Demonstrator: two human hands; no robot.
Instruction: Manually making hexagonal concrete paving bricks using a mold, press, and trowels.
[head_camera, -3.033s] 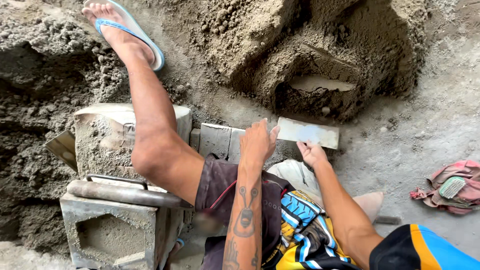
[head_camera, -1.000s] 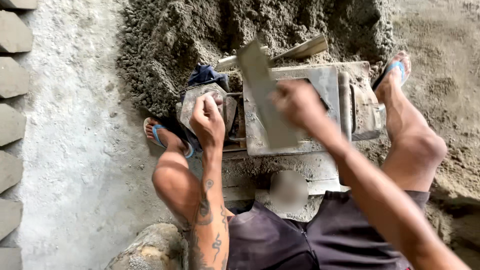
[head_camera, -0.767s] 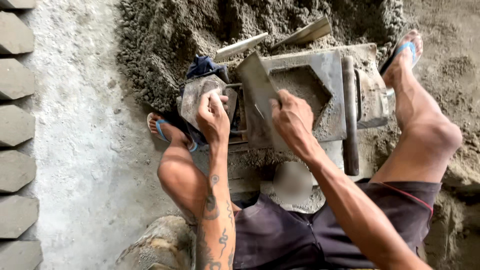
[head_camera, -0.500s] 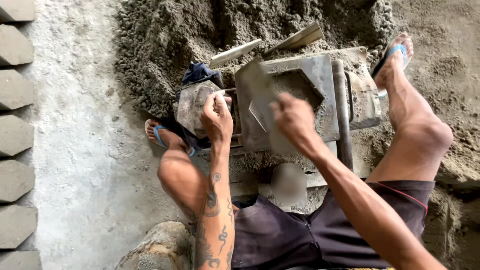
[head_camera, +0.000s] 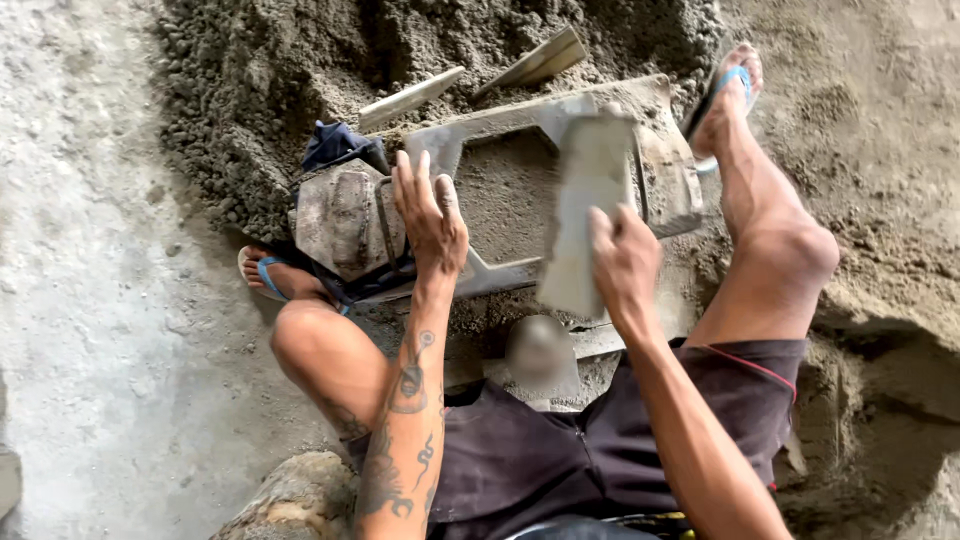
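The metal block mould (head_camera: 520, 190), filled with grey mix, lies at upper centre of the frame; the left hand (head_camera: 432, 220) rests flat and spread open on its left edge, gripping nothing, beside the hexagonal block (head_camera: 345, 215). The right hand (head_camera: 625, 265) is closed around the lower end of a flat grey scraper plate (head_camera: 585, 210), which lies across the mould's right half. The mould sits against a heap of damp cement mix (head_camera: 300, 70) at upper left; two wooden slats (head_camera: 470, 80) lie on it, bare concrete floor (head_camera: 90, 300) at left.

Dark maroon shorts (head_camera: 560, 470) with a red seam, blue flip-flops (head_camera: 722, 90), and tattoos along the left forearm (head_camera: 405, 430).
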